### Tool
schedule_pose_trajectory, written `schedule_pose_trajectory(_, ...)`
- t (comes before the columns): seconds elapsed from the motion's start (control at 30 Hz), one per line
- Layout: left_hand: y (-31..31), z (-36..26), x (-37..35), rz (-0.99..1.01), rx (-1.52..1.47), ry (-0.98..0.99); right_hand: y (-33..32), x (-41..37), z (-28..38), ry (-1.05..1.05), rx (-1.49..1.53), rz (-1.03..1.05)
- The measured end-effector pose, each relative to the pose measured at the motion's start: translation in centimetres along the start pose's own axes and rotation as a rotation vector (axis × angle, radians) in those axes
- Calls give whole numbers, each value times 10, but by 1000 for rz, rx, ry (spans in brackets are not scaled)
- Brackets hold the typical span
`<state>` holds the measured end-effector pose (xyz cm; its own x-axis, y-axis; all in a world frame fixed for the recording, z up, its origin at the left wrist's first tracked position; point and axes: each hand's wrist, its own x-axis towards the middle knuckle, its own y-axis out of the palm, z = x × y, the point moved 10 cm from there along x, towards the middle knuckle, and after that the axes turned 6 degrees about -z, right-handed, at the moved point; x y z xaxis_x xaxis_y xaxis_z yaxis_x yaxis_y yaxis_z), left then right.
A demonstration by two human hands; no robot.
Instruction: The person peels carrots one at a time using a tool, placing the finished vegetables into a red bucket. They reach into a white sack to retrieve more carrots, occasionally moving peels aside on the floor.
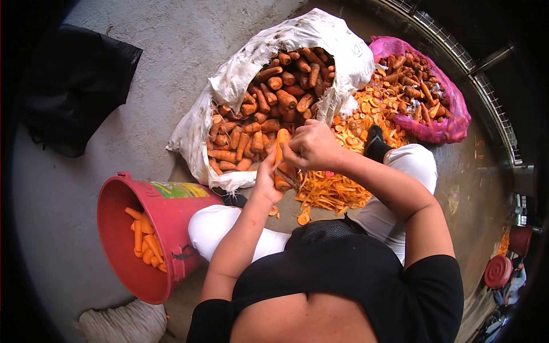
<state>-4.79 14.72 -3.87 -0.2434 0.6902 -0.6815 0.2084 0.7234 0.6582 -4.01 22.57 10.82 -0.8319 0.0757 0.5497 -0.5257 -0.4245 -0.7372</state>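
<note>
My left hand (267,180) is closed around an orange carrot (282,140), which points up and away from me with its tip above the fingers. Close against it, my right hand (313,146) has its fingers curled in a grip. Whatever sits in that grip is mostly hidden; a thin dark edge shows below the fingers. More orange carrot surface (282,182) appears beside the left palm. Just beyond both hands lies an open white sack (191,128) full of unpeeled carrots (289,100). Orange peelings (331,191) are heaped on the floor below the right forearm.
At the left, a red bucket (123,200) lies tilted with several peeled carrots (146,237) inside. A pink sack (452,123) of carrots and scraps stands at the back right. Sliced carrot tops (351,128) cover the floor between the sacks. Black cloth (80,86) hangs far left.
</note>
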Motion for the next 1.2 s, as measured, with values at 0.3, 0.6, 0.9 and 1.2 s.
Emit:
schedule_pose_trajectory(0.3, 4, -2, -15, 22, 159, 99, -5, 6, -50, 158, -130, -44)
schedule_pose_trajectory(0.6, 10, 4, -33, 129, 363, 55, -16, 6, -91, 339, -195, 0)
schedule_pose_trajectory(0.9, 0, -15, -23, 94, 195, 101, -34, -9, -146, 753, -255, 96)
schedule_pose_trajectory(1.2, -17, -13, 10, 45, -71, 41, -7, 8, -16, 127, 48, -48)
